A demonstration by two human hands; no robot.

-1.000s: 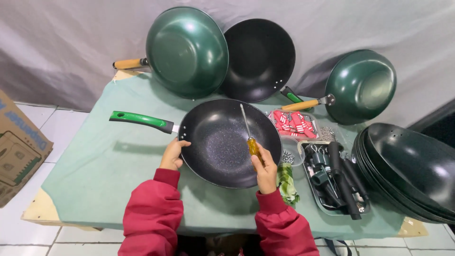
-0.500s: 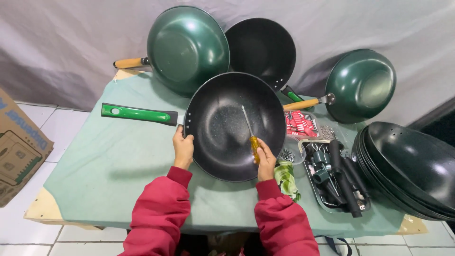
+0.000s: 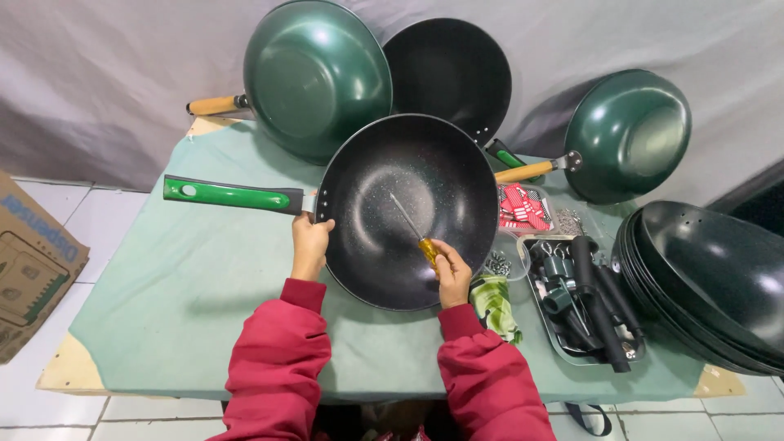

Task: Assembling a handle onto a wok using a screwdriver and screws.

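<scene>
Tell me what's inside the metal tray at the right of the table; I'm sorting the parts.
The metal tray holds long black handles and dark green fittings, piled loosely. Small metal pieces lie among them, too small to identify. Whatever lies beneath the pile is covered.

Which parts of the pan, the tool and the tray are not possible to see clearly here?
Head view only:
- Screws joining the green handle to the black speckled wok: too small.
- Yellow-handled screwdriver grip: wrapped by the right hand.
- Wok's near left rim: covered by the left hand.
- Metal tray contents: dark, jumbled.
</scene>
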